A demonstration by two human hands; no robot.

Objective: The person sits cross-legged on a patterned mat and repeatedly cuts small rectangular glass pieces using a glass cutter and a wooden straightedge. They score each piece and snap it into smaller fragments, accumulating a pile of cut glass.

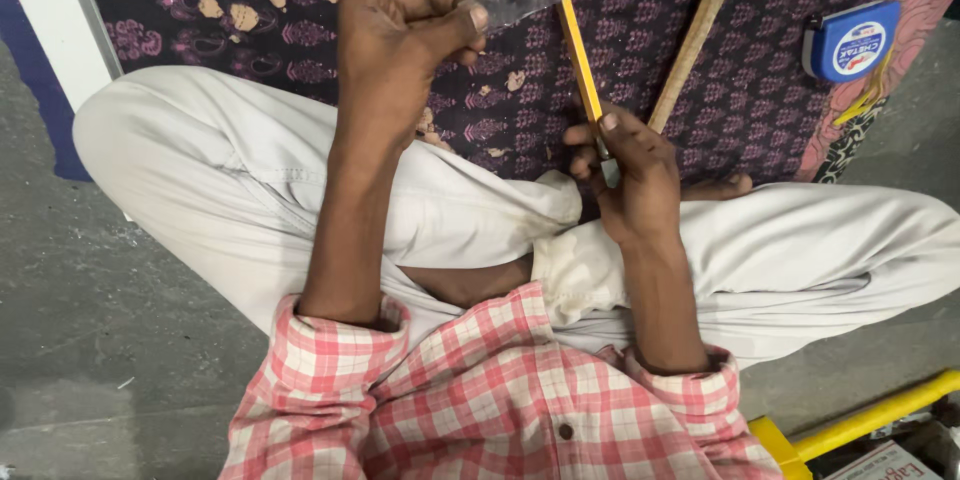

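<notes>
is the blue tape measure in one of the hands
No, the blue tape measure lies on the patterned cloth, apart from both hands.

It looked like an informal workshop corner, with the work done on the ground. The person sat cross-legged on a bare grey concrete floor (pixel 120 340), with a dark purple patterned cloth (pixel 300 30) spread at the far side. A blue tape measure (pixel 850 40) and a wooden stick (pixel 700 30) lay on it, far right. A yellow metal frame (pixel 860 425) stood near right.
</notes>
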